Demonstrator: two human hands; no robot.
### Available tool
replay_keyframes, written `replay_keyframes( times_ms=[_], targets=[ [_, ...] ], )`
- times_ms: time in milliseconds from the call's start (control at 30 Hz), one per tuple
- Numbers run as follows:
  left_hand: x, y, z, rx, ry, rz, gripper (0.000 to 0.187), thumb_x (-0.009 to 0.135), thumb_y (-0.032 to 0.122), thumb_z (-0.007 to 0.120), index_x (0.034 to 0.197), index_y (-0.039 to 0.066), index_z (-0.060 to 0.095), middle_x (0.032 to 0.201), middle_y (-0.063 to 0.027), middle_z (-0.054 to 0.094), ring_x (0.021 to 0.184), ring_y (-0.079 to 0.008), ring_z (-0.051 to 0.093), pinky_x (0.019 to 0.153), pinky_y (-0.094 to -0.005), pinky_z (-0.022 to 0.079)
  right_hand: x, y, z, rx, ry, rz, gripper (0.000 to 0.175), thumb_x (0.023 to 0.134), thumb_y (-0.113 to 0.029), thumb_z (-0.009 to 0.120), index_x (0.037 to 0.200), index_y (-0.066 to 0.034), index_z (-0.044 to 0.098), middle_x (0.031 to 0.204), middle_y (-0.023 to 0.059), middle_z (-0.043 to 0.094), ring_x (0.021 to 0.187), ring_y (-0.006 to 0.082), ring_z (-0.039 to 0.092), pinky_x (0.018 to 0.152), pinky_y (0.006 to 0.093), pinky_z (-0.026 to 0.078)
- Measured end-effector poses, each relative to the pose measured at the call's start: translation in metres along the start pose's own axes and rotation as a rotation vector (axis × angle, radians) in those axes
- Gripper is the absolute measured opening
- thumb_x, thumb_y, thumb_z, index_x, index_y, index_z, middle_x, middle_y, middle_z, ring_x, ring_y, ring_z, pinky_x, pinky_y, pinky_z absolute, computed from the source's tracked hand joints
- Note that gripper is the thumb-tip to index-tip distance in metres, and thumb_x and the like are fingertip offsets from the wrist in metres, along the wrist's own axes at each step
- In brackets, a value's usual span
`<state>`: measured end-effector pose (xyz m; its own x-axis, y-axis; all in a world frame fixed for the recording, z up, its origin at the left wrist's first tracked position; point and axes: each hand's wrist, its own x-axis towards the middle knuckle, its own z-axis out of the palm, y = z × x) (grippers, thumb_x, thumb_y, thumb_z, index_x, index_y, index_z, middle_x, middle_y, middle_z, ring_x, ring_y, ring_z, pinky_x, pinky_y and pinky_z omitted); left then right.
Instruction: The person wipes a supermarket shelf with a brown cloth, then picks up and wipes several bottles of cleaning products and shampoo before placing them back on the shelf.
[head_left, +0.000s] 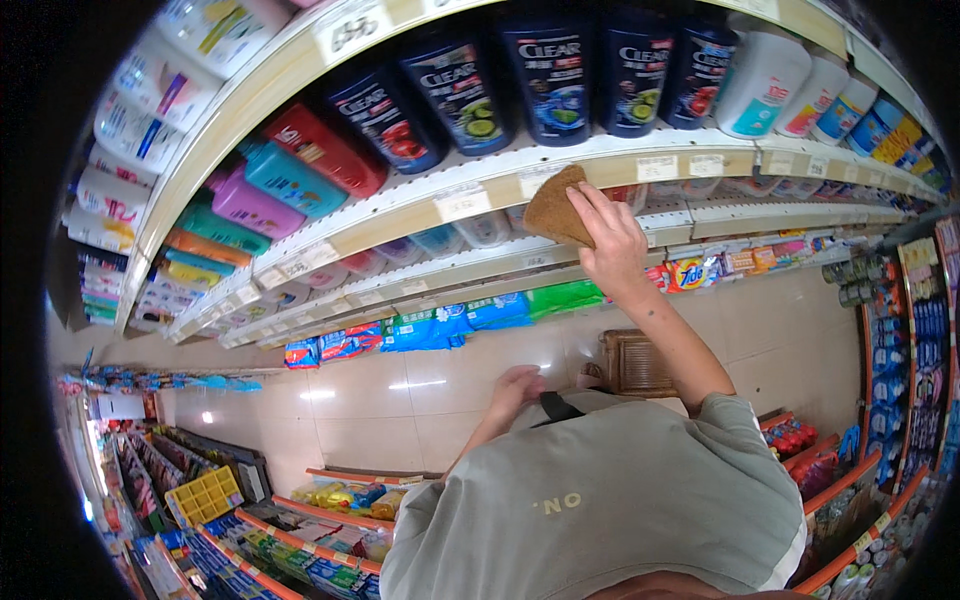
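Note:
My right hand (611, 229) is shut on a folded brown cloth (556, 208). The cloth lies against the front edge of a white metal shelf (517, 174), covering part of a price tag. Dark blue Clear shampoo bottles (553, 86) stand upright on that shelf, just above the cloth. My left hand (517, 390) hangs low in front of my body, loosely curled, with nothing visible in it. A black strap (559, 407) shows beside it.
Coloured bottles (274, 180) fill the shelf's left, white bottles (765, 82) its right. Detergent bags (424, 326) line the bottom. A brown wooden stool (641, 364) stands on the tiled floor (367, 420). Orange-edged racks (330, 506) rise behind me; a yellow crate (204, 495) sits lower left.

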<state>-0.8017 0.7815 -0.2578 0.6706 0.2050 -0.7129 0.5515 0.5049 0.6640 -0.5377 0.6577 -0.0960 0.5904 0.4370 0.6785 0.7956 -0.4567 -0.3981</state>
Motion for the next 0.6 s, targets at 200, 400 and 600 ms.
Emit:
replay_keyframes(
  times_ms=[200, 400, 600],
  targets=[
    [-0.011, 0.003, -0.043, -0.037, 0.023, 0.046, 0.026, 0.096, 0.018, 0.059, 0.118, 0.003, 0.062, 0.105, -0.0124, 0.068, 0.09, -0.022, 0.068, 0.079, -0.0326, 0.055, 0.016, -0.066, 0.043, 0.039, -0.089, -0.24, 0.075, 0.061, -0.001, 0.065, 0.134, -0.0118, 0.057, 0.138, 0.0057, 0.055, 0.088, 0.0266, 0.056, 0.077, 0.0362, 0.05],
    [-0.024, 0.023, -0.103, -0.077, -0.019, 0.08, 0.027, 0.096, 0.016, 0.059, 0.119, 0.003, 0.06, 0.102, -0.0115, 0.067, 0.089, -0.021, 0.067, 0.079, -0.032, 0.054, 0.036, -0.146, 0.13, -0.052, -0.127, -0.434, 0.064, 0.067, 0.0, 0.061, 0.13, -0.0095, 0.058, 0.137, 0.0069, 0.057, 0.085, 0.0254, 0.057, 0.073, 0.0359, 0.049],
    [-0.031, 0.037, -0.161, -0.164, 0.003, 0.054, 0.029, 0.094, 0.017, 0.06, 0.118, 0.003, 0.06, 0.101, -0.0096, 0.067, 0.09, -0.0198, 0.064, 0.08, -0.0323, 0.053, 0.029, -0.135, 0.113, -0.406, -0.115, -0.329, 0.064, 0.068, -0.002, 0.061, 0.13, -0.0133, 0.06, 0.137, 0.0036, 0.057, 0.081, 0.0233, 0.055, 0.07, 0.0354, 0.049]
  ],
)
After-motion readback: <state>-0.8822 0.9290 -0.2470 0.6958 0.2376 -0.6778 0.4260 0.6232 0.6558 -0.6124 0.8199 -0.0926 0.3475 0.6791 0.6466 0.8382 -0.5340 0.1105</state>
